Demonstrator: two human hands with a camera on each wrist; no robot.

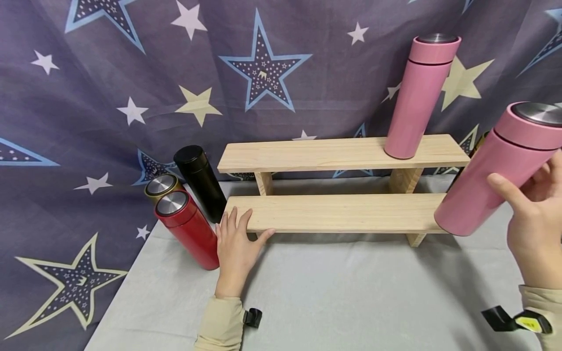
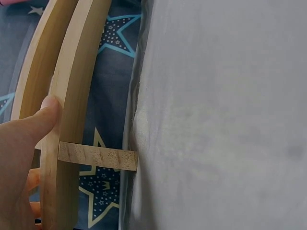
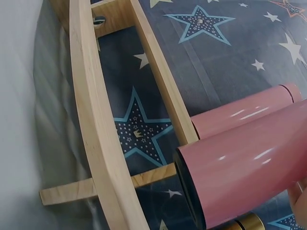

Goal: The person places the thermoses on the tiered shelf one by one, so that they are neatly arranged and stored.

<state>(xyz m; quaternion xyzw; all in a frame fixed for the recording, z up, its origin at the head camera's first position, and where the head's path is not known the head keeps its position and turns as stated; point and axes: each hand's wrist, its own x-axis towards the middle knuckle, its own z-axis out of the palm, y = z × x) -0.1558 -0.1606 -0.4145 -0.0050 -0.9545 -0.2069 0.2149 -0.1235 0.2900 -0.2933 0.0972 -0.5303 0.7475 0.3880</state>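
Note:
A two-tier wooden shelf (image 1: 329,214) stands on the covered table. My left hand (image 1: 237,246) rests on the lower tier's left end, fingers extended over the top. Its thumb (image 2: 45,112) lies against the board in the left wrist view. On the right, my right hand (image 1: 537,209) grips a pink thermos bottle (image 1: 496,170), thumb on the near side. This bottle is tilted, its base by the lower tier's right end; whether they touch I cannot tell. Another pink thermos bottle (image 1: 419,105) stands upright on the upper tier's right part.
Left of the shelf stand a red thermos bottle (image 1: 190,231), a gold-rimmed one (image 1: 160,185) partly behind it, and a black one (image 1: 202,183). A gold bottle (image 3: 252,222) shows partly behind the held bottle. A star-patterned curtain (image 1: 145,73) hangs behind the grey-white tablecloth (image 1: 333,292).

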